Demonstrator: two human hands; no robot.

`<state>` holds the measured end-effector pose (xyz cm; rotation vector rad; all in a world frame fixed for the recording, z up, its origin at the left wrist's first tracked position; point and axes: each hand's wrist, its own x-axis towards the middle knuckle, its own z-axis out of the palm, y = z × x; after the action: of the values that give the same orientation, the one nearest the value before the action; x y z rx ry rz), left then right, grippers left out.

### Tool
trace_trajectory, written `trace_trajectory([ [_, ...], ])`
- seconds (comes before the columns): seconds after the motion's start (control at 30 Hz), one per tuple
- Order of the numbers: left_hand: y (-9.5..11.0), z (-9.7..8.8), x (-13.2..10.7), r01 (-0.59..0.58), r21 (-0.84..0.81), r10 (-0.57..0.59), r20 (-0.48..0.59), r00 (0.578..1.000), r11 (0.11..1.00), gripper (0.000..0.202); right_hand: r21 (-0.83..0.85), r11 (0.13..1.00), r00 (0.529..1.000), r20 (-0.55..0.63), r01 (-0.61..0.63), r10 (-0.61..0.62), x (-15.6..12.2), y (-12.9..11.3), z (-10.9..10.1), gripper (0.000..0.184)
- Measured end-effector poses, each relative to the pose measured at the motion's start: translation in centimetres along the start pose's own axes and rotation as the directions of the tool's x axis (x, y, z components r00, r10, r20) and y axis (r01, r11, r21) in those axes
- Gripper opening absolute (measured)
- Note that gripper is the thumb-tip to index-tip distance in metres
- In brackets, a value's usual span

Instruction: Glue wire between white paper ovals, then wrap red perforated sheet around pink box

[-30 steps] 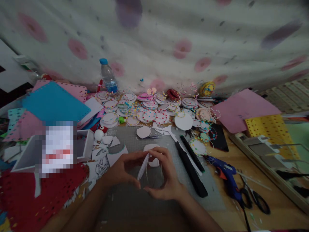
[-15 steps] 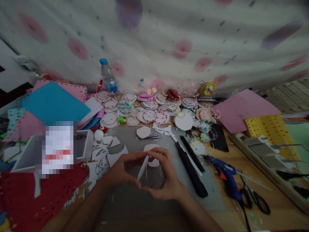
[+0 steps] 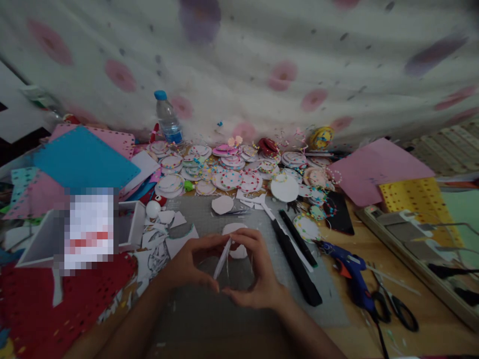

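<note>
Over the grey cutting mat (image 3: 217,329), my left hand (image 3: 187,262) and my right hand (image 3: 264,274) curve toward each other. Between them is a thin white paper piece (image 3: 222,260), turned nearly edge-on. Fingertips of both hands pinch it at the top, and the thumbs meet near its lower edge. A fine pale strand hangs beside it; I cannot tell whether it is thread or glue. Behind my fingers, a white paper disc (image 3: 240,251) lies on the mat, partly hidden. Another whitish cut disc (image 3: 222,204) sits farther back.
To the right lie a black cutter knife (image 3: 297,262), a blue glue gun (image 3: 346,264), scissors (image 3: 396,304) and a power strip (image 3: 415,264). Paper scraps (image 3: 157,249) and a white box (image 3: 134,227) are left. Beaded discs (image 3: 232,177) and a bottle (image 3: 168,119) line the back.
Both hands keep nearly the same pose around the white paper piece. The fine strand beside it has shifted slightly.
</note>
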<state>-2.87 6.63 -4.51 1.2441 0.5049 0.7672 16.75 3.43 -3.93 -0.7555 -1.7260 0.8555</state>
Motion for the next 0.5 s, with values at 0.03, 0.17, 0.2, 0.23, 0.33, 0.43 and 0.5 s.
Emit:
trace_trajectory([
  [0.03,-0.06,-0.03,-0.03,-0.006,0.006,0.006,0.002,1.000,1.000,0.087,-0.007,1.000,1.000,0.001,0.003,-0.003,0.01,0.00,-0.01,0.080],
  [0.17,-0.14,-0.03,-0.09,-0.014,0.002,0.014,-0.006,1.000,1.000,0.087,-0.020,1.000,1.000,0.001,0.007,-0.007,0.01,-0.08,0.01,0.079],
  [0.2,-0.13,0.00,-0.09,-0.012,-0.011,0.012,-0.006,1.000,1.000,0.087,-0.023,1.000,1.000,0.000,0.004,-0.004,0.01,-0.11,0.03,0.078],
  [0.23,-0.11,0.02,-0.08,-0.007,-0.025,0.007,-0.006,1.000,1.000,0.086,-0.025,1.000,1.000,0.000,0.000,0.000,0.01,-0.13,0.06,0.078],
  [0.33,-0.06,0.08,0.01,-0.003,-0.051,0.003,-0.003,1.000,0.999,0.084,-0.031,0.999,1.000,0.005,-0.010,0.010,0.03,-0.13,0.17,0.076],
  [0.43,-0.06,0.09,0.11,-0.018,-0.056,0.018,-0.009,1.000,0.998,0.084,-0.031,0.999,1.000,0.007,-0.017,0.017,0.10,-0.02,0.25,0.076],
  [0.5,-0.06,0.09,0.12,-0.019,-0.055,0.019,-0.011,1.000,0.998,0.084,-0.024,1.000,1.000,0.004,-0.019,0.019,0.14,0.04,0.26,0.076],
])
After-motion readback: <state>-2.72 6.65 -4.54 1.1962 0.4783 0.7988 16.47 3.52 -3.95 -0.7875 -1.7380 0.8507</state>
